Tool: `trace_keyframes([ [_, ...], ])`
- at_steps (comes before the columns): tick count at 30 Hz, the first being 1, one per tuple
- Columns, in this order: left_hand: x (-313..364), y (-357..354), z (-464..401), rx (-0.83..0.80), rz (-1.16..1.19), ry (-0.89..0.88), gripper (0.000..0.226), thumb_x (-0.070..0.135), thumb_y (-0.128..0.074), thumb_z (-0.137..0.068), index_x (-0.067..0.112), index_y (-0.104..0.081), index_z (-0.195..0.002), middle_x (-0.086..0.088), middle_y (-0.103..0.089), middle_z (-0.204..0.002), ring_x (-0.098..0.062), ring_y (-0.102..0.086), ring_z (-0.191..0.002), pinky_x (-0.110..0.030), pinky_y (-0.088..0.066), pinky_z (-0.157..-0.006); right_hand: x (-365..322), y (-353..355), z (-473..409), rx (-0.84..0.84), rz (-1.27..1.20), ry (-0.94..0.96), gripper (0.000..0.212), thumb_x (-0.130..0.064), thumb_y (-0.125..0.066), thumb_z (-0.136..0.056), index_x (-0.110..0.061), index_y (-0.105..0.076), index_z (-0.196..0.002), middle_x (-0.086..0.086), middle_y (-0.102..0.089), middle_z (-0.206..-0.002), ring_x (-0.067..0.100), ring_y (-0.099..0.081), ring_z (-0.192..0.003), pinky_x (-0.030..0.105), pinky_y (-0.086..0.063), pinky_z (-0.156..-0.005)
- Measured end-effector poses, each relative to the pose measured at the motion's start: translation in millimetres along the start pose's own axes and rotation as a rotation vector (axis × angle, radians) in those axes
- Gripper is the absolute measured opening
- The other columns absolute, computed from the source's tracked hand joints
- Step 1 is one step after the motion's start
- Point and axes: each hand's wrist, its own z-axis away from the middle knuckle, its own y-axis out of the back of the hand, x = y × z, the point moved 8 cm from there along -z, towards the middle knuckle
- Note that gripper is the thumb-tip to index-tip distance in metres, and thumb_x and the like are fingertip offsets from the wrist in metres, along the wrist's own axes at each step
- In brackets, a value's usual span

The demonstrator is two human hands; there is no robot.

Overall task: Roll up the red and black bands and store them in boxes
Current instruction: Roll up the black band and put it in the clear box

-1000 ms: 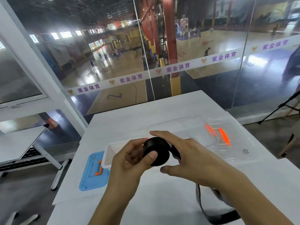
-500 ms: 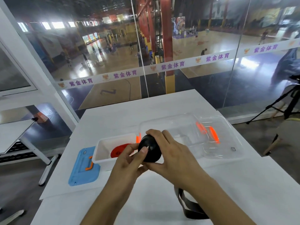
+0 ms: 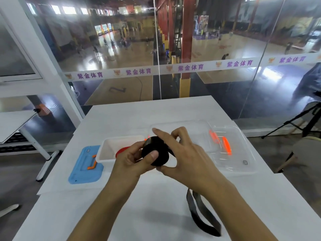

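Observation:
Both hands hold a partly rolled black band point(image 3: 157, 150) above the white table point(image 3: 156, 211). My left hand point(image 3: 133, 159) grips the roll, thumb pressed on its flat side. My right hand point(image 3: 184, 157) wraps around the roll from the right, forefinger stretched over the top. The band's loose tail point(image 3: 201, 216) hangs under my right wrist and loops on the table. A rolled red band point(image 3: 121, 151) lies in the white box point(image 3: 111, 146) behind my left hand, mostly hidden. A clear box point(image 3: 196, 131) stands behind my right hand.
A blue lid point(image 3: 85, 166) with an orange handle lies left of the white box. A clear lid point(image 3: 232, 152) with orange clips lies to the right of the clear box. Glass walls rise behind the table. A tripod point(image 3: 302, 119) and a chair point(image 3: 305, 152) stand at the right.
The roll has turned in my hands and taken in more band, so the tail on the table is shorter. My right forefinger has lifted over the roll. The camera tilted slightly.

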Motion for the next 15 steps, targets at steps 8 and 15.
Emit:
trace_keyframes([
  [8,-1,-10,0,0.182,0.288,0.051,0.043,0.032,-0.070,-0.081,0.015,-0.069,-0.121,-0.009,-0.078,-0.113,-0.029,-0.076,-0.103,-0.040,-0.054,-0.096,-2,-15,8,0.107,-0.166,-0.126,0.101,-0.057,-0.065,-0.087,-0.056,0.008,-0.156,-0.014,-0.047,-0.116,0.014,-0.061,-0.094,0.031,-0.057,-0.078],
  [15,-19,-14,6,0.135,0.176,0.189,0.036,0.045,-0.067,-0.080,0.020,-0.078,-0.104,-0.008,-0.081,-0.103,-0.025,-0.076,-0.100,-0.032,-0.057,-0.088,1,-19,1,0.107,-0.178,-0.202,0.083,-0.057,-0.065,-0.087,-0.050,-0.015,-0.154,-0.012,-0.054,-0.122,0.014,-0.064,-0.098,0.032,-0.056,-0.089],
])
